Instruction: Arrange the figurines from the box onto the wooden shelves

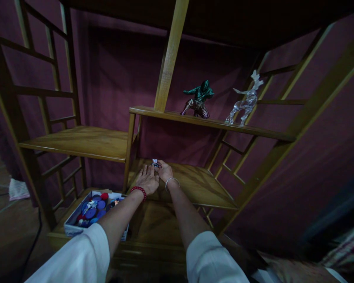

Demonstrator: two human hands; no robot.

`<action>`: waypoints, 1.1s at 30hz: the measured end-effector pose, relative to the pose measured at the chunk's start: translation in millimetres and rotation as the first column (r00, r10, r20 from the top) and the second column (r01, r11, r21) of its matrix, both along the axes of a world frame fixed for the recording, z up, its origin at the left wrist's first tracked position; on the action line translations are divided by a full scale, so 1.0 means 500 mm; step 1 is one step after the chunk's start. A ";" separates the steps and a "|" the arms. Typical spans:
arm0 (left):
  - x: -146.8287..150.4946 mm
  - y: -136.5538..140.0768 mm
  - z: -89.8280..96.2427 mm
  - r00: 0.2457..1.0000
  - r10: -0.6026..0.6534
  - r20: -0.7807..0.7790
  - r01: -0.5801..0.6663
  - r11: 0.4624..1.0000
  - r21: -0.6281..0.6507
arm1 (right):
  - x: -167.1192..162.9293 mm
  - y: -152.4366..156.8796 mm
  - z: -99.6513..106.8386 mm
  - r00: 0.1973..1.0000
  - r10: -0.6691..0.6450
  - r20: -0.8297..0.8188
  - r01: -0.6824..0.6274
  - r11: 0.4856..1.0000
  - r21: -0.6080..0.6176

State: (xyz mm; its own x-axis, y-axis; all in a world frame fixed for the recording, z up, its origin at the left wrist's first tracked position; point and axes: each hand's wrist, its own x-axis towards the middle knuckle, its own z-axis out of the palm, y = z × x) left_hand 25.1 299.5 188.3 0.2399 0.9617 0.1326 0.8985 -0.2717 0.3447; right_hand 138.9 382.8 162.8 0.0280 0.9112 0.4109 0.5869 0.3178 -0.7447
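A small figurine with a white head and a dark lower part stands over the back left of the lower right shelf. My right hand, with a silver bangle at its wrist, pinches it from the right side. On the near left is my left hand, a red bead bracelet below it. Its back faces me and its fingers stretch forward, tips close to the figurine's base. Whether those fingertips touch it, I cannot tell. The figurine's underside is hidden behind my hands.
A box of purple discs and small figures sits on the bottom board at left. On the upper shelf stand a green hooded figure and a clear deer figurine. A wooden post and lattice sides frame the space.
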 end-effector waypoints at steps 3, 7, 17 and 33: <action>0.003 0.004 -0.003 1.000 0.006 -0.009 -0.006 1.000 0.001 | 0.001 0.003 0.001 0.997 -0.030 0.066 0.031 0.999 -0.011; 0.004 0.001 0.003 1.000 0.014 -0.021 -0.014 1.000 -0.008 | 0.000 -0.002 0.009 0.985 -0.045 0.166 0.048 0.999 -0.015; 0.001 -0.002 0.002 1.000 0.024 -0.011 -0.024 1.000 0.012 | -0.005 -0.027 0.029 0.933 -0.082 0.351 0.093 0.996 -0.014; 0.001 -0.004 0.002 0.999 0.022 -0.041 -0.021 0.999 0.025 | -0.015 -0.047 0.034 0.849 -0.114 0.516 0.127 0.992 0.009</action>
